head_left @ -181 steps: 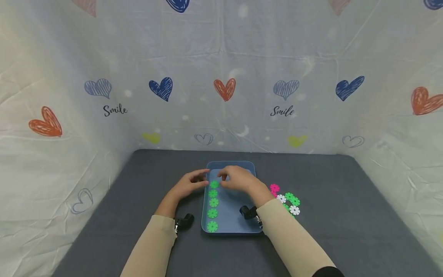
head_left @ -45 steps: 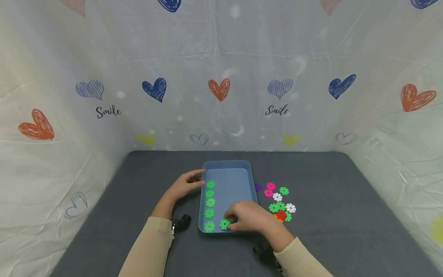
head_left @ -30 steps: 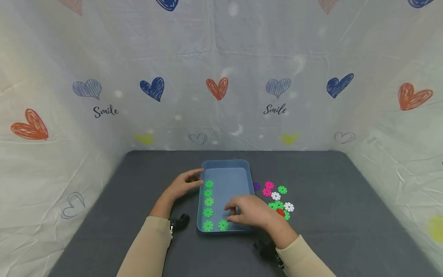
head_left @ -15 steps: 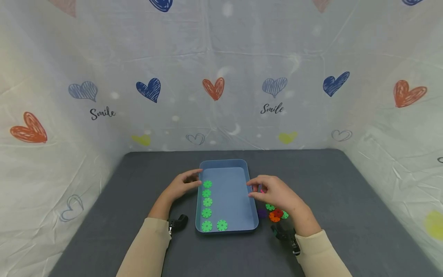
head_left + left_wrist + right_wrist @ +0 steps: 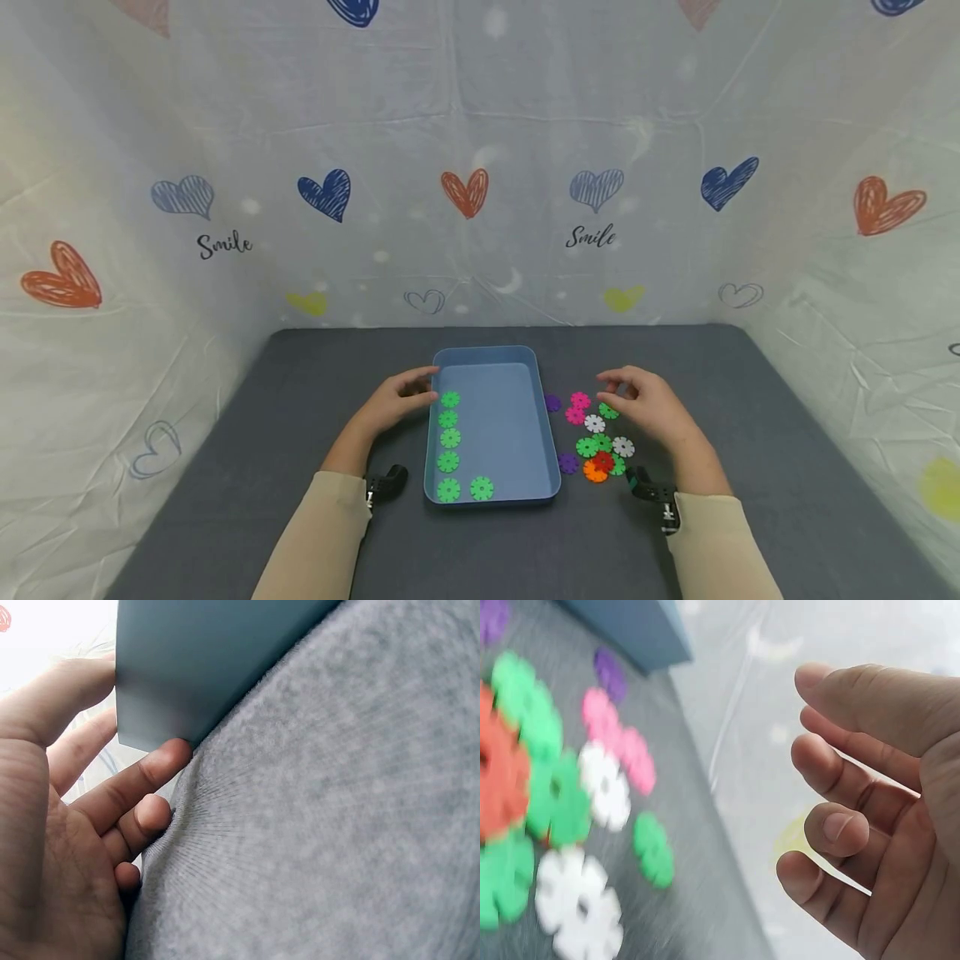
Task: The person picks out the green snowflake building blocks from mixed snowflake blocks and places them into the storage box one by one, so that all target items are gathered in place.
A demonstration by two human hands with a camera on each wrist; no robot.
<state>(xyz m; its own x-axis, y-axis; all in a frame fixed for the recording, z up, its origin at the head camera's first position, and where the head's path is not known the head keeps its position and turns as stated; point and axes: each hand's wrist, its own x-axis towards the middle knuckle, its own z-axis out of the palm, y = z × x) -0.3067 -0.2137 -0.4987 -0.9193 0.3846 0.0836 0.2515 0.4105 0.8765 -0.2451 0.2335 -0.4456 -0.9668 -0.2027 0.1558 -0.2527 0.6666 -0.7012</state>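
Observation:
A shallow blue tray (image 5: 498, 417) lies on the dark cloth. Along its left side runs a column of green snowflake-shaped discs (image 5: 449, 437), and one more green disc (image 5: 482, 488) lies beside the nearest of them. My left hand (image 5: 393, 404) rests its relaxed fingers against the tray's left wall, thumb and fingertips at the rim. Over the far right of a loose pile of discs hangs my right hand (image 5: 645, 404), its fingers loosely bent and holding nothing. Just below its fingertips lies a green disc (image 5: 608, 411); the right wrist view shows a gap between the fingers and the discs (image 5: 654, 849).
Right of the tray the pile mixes pink discs (image 5: 576, 415), white discs (image 5: 623, 447), purple discs (image 5: 567, 463), a red disc (image 5: 603, 462), an orange disc (image 5: 595, 472) and several green ones. Behind the table hangs a pale curtain (image 5: 525, 250) printed with hearts.
A green disc was set at the tray's near edge, right of the column, and let go. My right hand then moved right and away, out over the loose discs. The left hand stayed at the tray.

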